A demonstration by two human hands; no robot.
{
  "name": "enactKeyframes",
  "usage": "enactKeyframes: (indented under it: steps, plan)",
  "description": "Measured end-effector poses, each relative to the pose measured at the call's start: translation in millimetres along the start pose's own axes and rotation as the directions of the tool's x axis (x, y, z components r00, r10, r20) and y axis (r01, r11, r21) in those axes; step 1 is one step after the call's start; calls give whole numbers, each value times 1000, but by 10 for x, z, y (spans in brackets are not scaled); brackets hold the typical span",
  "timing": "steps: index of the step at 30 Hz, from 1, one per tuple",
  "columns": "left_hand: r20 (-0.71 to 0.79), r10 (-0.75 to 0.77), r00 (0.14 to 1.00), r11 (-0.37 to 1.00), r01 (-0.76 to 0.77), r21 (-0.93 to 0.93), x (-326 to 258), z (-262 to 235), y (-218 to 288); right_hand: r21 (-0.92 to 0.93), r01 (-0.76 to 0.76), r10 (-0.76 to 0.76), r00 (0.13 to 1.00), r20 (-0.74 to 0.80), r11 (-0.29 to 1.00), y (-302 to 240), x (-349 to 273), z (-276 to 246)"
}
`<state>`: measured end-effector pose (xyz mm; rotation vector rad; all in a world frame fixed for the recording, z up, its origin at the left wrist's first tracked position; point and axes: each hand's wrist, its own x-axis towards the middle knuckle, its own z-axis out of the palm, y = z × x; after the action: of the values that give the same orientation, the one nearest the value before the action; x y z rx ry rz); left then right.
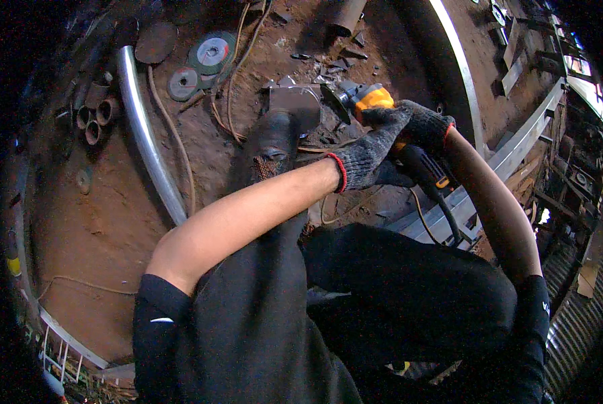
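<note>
Left hand (367,156), gloved, wrapped round angle grinder (382,128) body; right hand (424,126), gloved, clamped further along, two-handed for steadiness. Grinder centre-right, long axis near-right to far-left, disc toward metal plate (295,102). Boot (272,145) pinning plate. Further left: bent pipe (146,138), spare discs (200,64) on dirt.

Reddish dirt floor (113,222) strewn with metal scraps (328,67), dimly lit.

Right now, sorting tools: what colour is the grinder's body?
Orange and black grinder, head view.
</note>
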<state>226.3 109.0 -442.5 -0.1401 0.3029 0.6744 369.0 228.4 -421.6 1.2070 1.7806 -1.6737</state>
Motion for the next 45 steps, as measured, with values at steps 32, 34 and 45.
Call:
enactKeyframes:
  steps: [32,34,45]
  plan:
    - [-171,105,980,993,-95,67,-103,-29,86,206,102,-102,995,-10,973,101,209,90]
    - [-85,109,990,994,-106,35,-89,-39,106,147,105,-106,994,-5,983,144,250,75]
    - [-106,142,984,971,-118,208,-101,39,64,327,-190,193,981,25,926,140,245,114]
